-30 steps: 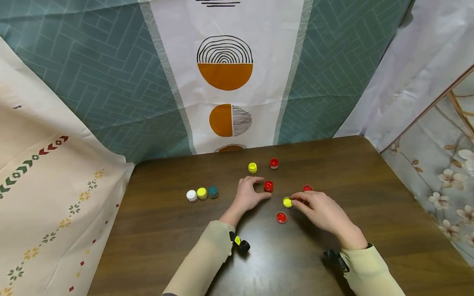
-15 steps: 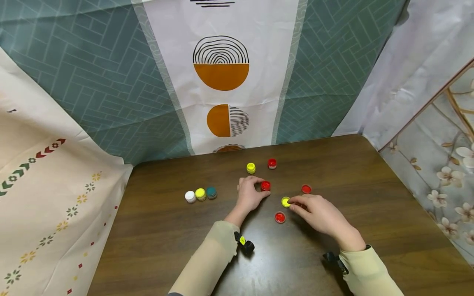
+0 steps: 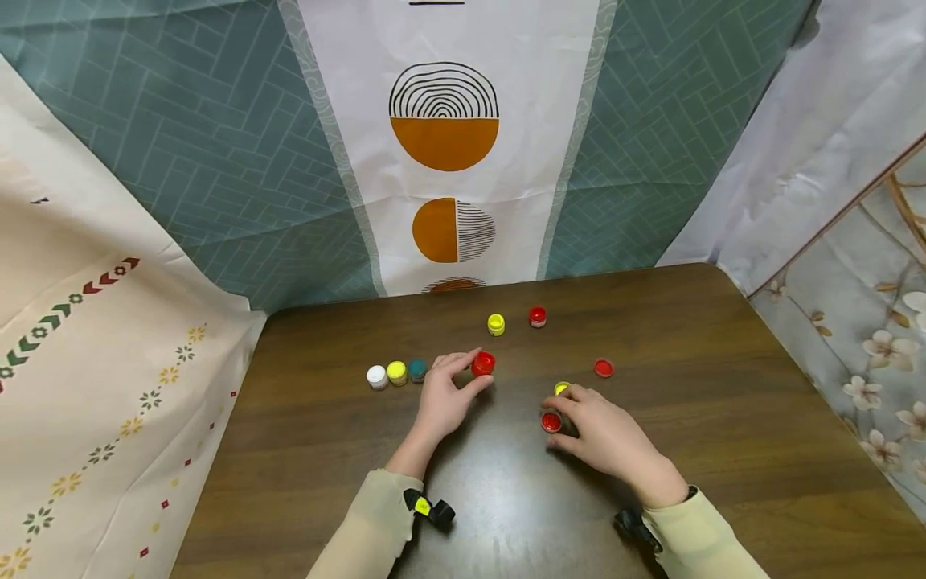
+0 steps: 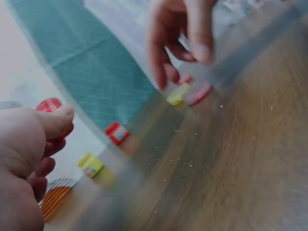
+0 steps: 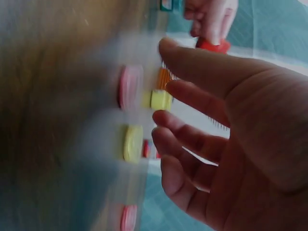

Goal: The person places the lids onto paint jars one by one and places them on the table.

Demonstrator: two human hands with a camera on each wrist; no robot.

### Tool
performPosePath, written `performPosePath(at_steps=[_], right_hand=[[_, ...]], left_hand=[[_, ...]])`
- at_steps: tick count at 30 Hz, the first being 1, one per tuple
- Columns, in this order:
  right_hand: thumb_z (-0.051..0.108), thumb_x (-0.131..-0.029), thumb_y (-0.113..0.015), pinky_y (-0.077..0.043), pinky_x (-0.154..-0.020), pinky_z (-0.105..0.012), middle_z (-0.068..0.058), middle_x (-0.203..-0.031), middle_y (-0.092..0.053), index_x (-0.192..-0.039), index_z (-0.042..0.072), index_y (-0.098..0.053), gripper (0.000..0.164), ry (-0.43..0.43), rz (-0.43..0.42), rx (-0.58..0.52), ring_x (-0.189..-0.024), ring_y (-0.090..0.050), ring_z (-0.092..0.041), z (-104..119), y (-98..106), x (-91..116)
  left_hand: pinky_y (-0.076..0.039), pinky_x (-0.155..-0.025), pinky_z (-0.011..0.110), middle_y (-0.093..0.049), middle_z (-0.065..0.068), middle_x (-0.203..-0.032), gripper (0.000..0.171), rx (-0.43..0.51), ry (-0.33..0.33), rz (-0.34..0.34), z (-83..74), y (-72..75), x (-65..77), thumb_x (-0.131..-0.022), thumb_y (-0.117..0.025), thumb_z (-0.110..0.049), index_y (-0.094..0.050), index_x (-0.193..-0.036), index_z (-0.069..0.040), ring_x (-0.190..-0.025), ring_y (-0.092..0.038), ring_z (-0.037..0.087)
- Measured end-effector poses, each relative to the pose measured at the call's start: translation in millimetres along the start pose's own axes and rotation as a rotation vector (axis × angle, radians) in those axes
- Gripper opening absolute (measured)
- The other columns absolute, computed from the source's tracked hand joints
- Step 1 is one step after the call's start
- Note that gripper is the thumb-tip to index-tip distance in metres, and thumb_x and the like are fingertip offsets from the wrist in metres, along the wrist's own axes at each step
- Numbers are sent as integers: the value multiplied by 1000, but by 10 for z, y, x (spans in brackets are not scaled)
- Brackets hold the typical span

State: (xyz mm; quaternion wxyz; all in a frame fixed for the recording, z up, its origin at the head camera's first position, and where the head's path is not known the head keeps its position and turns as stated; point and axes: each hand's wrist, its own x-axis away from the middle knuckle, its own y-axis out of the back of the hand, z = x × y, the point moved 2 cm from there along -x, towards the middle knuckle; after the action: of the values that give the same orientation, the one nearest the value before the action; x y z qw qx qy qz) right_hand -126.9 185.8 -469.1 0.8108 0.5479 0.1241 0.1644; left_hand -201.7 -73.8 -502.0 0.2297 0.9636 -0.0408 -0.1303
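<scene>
Dark wood table (image 3: 304,450). Your left hand (image 3: 443,400) pinches the red jar (image 3: 484,364); hold it level. Your right hand (image 3: 608,434), fingers parted and grasping nothing, straddles the near red lid (image 3: 551,422) on the table: take its rim squarely.

Red lid (image 3: 551,422): round, flat on surface (image 3: 325,474), between right fingers (image 5: 202,61), contact hard to tell. Red jar (image 3: 483,363): squat, pinched in left fingers (image 4: 55,122), beyond and left of red lid. Yellow lid (image 3: 561,388): partly hidden, just beyond red lid.
</scene>
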Motion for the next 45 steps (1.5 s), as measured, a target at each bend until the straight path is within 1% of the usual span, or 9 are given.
performPosePath(at_steps=[4,8,13,22,30,32,37,41,45], right_hand=[[29,-86,-92,-60,-84,-47,-11,-126,-68,-132,16,-75,51,7,-13,61,-108,-67,-31,94,-61,2],[23,-85,-93,-60,-80,-48,-12,-124,-68,-131,15,-75,50,1,-35,84,-107,-67,-32,134,-110,-2],[18,-84,-94,-59,-74,-45,-12,-117,-65,-126,12,-75,47,-5,-79,104,-100,-64,-32,156,-163,-17],[16,-87,-91,-58,-74,-44,-8,-101,-67,-107,10,-73,28,-2,-118,130,-87,-59,-28,168,-183,-25],[26,-108,-67,-53,-99,-51,-5,-120,-70,-137,9,-69,33,-59,-169,-168,-114,-63,-30,142,-76,-123],[28,-109,-66,-54,-95,-49,0,-113,-69,-135,10,-70,32,-55,-205,-259,-109,-63,-26,156,-28,-151],[28,-99,-81,-54,-79,-38,6,-103,-69,-121,16,-70,28,-59,-289,-508,-92,-63,-25,244,132,-207],[25,-99,-81,-52,-76,-34,4,-118,-71,-135,17,-68,40,-14,-278,-620,-97,-63,-26,358,226,-272],[23,-105,-72,-53,-86,-34,3,-137,-67,-150,18,-63,46,49,-219,-620,-117,-60,-20,472,242,-334]], left_hand=[[-49,-79,37,-75,7,-112,48,69,57,-98,-11,181,174,-81,-97,-21,-80,-125,-13,-102,-62,28],[-45,-75,33,-72,11,-104,40,129,70,-145,-1,286,294,-77,-100,-21,-84,-114,-16,-94,-60,37],[-45,-75,32,-73,-1,-103,39,209,32,-142,18,348,370,-80,-98,-18,-85,-116,-18,-93,-56,43],[-47,-77,37,-76,6,-113,38,277,-26,-105,42,364,379,-86,-90,-7,-81,-124,-9,-94,-58,43],[-46,-77,36,-77,6,-113,40,272,-52,-87,45,359,364,-84,-92,-6,-82,-122,-9,-101,-63,35],[-45,-77,35,-77,6,-111,40,279,-37,-90,41,360,372,-83,-93,-7,-82,-121,-10,-100,-62,38],[-43,-76,34,-76,6,-110,39,300,-5,-92,37,354,388,-84,-93,-7,-82,-121,-10,-100,-60,44],[-43,-76,33,-76,9,-113,39,329,-19,-70,15,345,388,-86,-90,-4,-81,-124,-7,-97,-59,40],[-45,-77,27,-75,10,-120,38,341,-44,-34,-19,335,392,-90,-86,-3,-79,-128,-6,-90,-58,29]])
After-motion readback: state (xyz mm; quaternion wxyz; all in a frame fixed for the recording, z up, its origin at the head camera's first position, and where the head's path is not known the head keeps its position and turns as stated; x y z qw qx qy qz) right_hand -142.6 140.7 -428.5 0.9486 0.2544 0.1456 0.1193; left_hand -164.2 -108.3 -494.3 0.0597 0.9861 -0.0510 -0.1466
